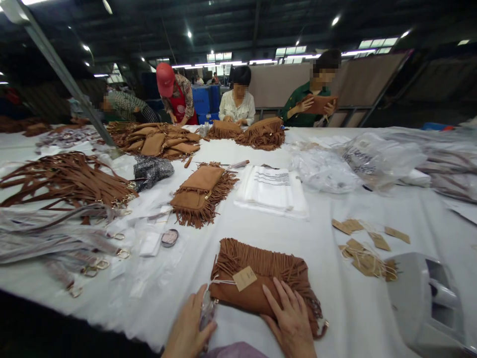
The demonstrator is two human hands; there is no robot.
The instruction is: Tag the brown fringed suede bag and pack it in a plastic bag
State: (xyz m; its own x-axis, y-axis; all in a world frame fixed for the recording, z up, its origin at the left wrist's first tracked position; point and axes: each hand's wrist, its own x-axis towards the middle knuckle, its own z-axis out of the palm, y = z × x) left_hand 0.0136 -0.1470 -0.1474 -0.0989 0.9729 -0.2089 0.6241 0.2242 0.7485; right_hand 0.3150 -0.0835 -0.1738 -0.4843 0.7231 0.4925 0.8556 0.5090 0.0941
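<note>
— What are the hands doing?

— The right hand [290,320] lies flat, fingers spread, on the near end of a brown fringed bag [261,283] at the table's [328,278] front edge. It grips nothing; it presses down, probably to keep the soft suede from sliding on the white cover.

— And the left hand?

— The left hand [188,325] is just beside the bag's left corner, fingers curled around a small clear packet [206,313]. The packet is see-through and partly hidden by the fingers, so I can't say what is in it. It sits close to the corner where a string leads up to a paper tag [244,278] lying on the bag.

— What surrounds them?

— More tags [367,248] with strings are scattered to the right, within easy reach, and a grey machine [428,303] is at the right edge. Left of the bag lie loose clear sleeves and straps with metal rings [59,181]. Farther back, a second fringed bag [201,191] rests beside a stack of folded white bags [272,191], with crumpled plastic wrapping [350,161] beyond.

— Anyone else?

— Several people stand along the far side, by piles of the same brown bags [160,139]. One holds a bag up in both hands.
</note>
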